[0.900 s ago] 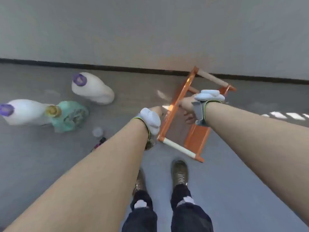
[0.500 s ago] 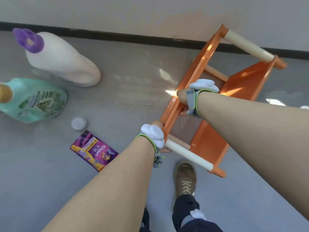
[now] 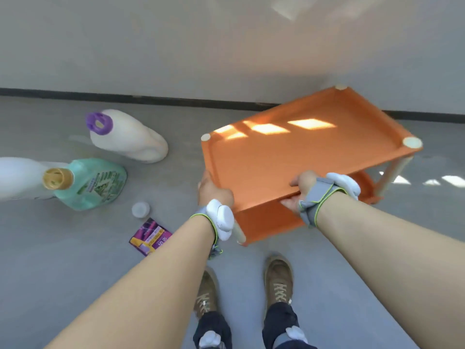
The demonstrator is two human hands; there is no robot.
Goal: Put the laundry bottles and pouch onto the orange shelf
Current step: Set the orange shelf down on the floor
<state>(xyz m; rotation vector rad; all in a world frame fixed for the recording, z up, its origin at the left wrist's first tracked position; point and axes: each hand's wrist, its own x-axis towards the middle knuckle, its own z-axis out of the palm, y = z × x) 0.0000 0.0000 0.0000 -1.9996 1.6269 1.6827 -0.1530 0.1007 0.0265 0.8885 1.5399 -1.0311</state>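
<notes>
The orange shelf [image 3: 297, 152] stands upright and a little tilted, with cream legs and a bare top tier. My left hand [image 3: 214, 192] grips its near left corner. My right hand [image 3: 299, 190] grips the near front edge of the top tier. On the grey floor to the left stand a white bottle with a purple cap [image 3: 125, 136], a green bottle with a gold cap [image 3: 93, 183] and another white bottle [image 3: 17, 177] cut off by the frame's left edge. A purple pouch [image 3: 151, 236] lies flat by my left forearm.
A small white cap [image 3: 141, 209] lies on the floor between the green bottle and the pouch. A wall with a dark skirting [image 3: 125, 98] runs behind everything. My two brown shoes [image 3: 278, 280] stand just below the shelf.
The shelf has been turned from lying on its side to upright, its top now facing up. Both hands have kept hold and shifted to its near edge.
</notes>
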